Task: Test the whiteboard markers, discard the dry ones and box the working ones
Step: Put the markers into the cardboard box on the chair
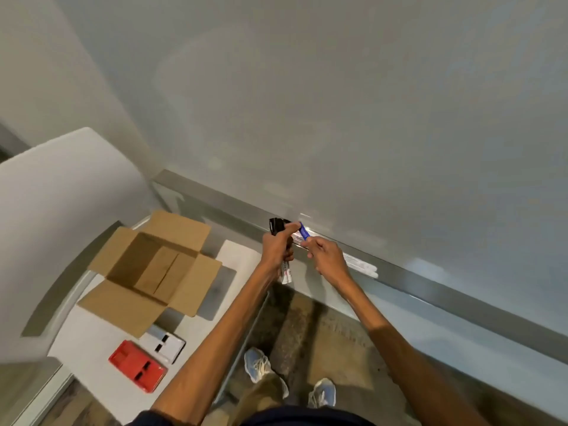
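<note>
Two bare forearms rise from the bottom of the frame toward its centre, above pale sneakers (257, 364) on a mottled floor. Filling the upper frame is a blank whiteboard (338, 103), its grey ledge (430, 284) running from centre left down to the lower right. At left centre, an open cardboard box (153, 265) sits on a white table (92, 336), with a red box (138, 365) and a white box (163, 342) below it. At centre, the left hand (276, 245) is clenched around a bundle of markers (284, 241), black caps up. Just beside it, the right hand (327, 256) pinches a blue-capped marker (303, 231) over the ledge, where more white markers (361, 265) lie. Judging by this, gathering and testing is underway; next, the cap likely needs pulling off so the tip can stroke the board.
</note>
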